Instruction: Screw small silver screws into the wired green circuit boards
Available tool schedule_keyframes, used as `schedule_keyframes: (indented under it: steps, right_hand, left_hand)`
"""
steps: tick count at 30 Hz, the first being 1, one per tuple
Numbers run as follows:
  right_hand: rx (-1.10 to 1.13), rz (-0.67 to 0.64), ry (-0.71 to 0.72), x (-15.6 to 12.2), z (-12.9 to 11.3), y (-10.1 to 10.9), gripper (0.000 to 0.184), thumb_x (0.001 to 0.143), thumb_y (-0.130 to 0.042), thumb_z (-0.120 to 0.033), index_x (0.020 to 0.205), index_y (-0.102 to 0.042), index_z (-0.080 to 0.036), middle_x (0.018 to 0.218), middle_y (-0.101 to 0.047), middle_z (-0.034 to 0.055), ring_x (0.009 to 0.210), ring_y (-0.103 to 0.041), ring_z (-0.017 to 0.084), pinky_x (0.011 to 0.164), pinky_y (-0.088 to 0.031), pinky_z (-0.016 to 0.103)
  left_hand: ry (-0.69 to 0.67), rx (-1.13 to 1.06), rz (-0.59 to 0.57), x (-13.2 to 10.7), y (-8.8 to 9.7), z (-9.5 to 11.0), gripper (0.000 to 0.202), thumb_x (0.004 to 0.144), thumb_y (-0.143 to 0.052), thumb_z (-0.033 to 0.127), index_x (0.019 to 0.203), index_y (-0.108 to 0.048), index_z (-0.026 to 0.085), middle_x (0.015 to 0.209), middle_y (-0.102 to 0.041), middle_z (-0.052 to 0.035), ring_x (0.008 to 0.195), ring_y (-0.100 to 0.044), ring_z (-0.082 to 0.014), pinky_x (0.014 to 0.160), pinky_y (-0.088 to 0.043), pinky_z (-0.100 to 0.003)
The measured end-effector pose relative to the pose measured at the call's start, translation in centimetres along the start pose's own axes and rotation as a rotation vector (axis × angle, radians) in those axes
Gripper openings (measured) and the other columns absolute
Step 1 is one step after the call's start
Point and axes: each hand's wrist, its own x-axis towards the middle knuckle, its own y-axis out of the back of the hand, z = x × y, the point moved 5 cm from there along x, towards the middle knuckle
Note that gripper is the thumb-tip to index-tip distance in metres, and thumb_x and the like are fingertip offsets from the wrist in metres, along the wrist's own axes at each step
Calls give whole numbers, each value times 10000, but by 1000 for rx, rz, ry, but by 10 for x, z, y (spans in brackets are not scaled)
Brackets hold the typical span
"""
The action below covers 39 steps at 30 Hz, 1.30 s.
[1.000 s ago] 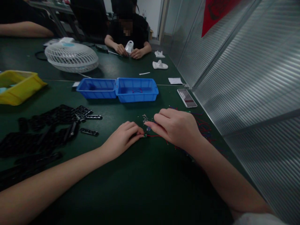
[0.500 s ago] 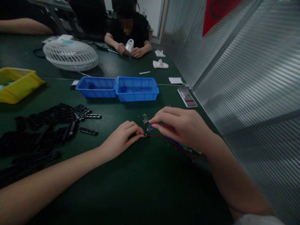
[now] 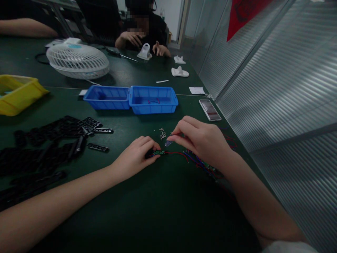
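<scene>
On the desk (image 3: pixel 158 207), the board (image 3: pixel 159 153) lies nearer than the screws (image 3: pixel 163 134); bins (image 3: pixel 154 109) farther, phone (image 3: pixel 210 110) right, fan (image 3: pixel 77 61) far left.

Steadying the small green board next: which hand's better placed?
Left hand, probably: its fingertips are at the green board, seemingly pinching it. The right hand is farther off, by a small bluish piece.

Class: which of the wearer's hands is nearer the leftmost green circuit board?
Left. The left hand has the circuit board between thumb and forefinger; the right hand is apart, farther right.
</scene>
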Motion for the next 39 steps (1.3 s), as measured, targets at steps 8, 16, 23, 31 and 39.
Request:
schedule_keyframes:
  steps: [8, 16, 23, 31, 39]
  right_hand:
    - [-184, 76, -44, 0, -1, -9, 404, 1009, -343, -477, 904, -609, -191, 881, -610, 16, 644, -505, 101, 511, -235, 266]
    - [-194, 155, -95, -3, -4, -18, 455, 1012, -340, -358, 683, -599, -181, 651, -602, 4, 563, -505, 104, 517, -219, 291]
    - [-218, 61, -217, -5, -9, -22, 430, 988, -311, -400, 776, -608, -173, 698, -625, 42, 549, -510, 130, 494, -177, 300]
    - [-80, 50, -207, -4, -13, -28, 215, 934, -356, -230, 950, -557, -157, 968, -576, 90, 852, -560, 190, 623, -381, 290]
    - [192, 157, -182, -2, -7, -23, 134, 972, -404, -224, 1032, -504, -158, 1005, -606, 76, 887, -573, 160, 757, -446, 288]
  left_hand:
    - [2, -5, -34, 0, 0, 1, 140, 918, -577, 319, 1020, -562, 224, 1005, -578, -30, 940, -514, -210, 818, -432, -367]
    - [1, -10, -43, 0, -1, 0, 146, 927, -558, 328, 1026, -568, 222, 1018, -580, -40, 949, -519, -213, 818, -443, -367]
    - [-5, -2, -45, 0, 0, 0, 139, 919, -561, 325, 1011, -574, 221, 1001, -578, -37, 926, -519, -209, 794, -446, -352]
    - [-11, 0, -41, 0, 0, 1, 129, 916, -557, 308, 1008, -578, 220, 1004, -581, -41, 934, -523, -209, 804, -446, -348]
    - [-16, 14, -27, -1, -1, 0, 148, 914, -552, 330, 1010, -575, 220, 1001, -584, -37, 920, -529, -205, 798, -447, -341]
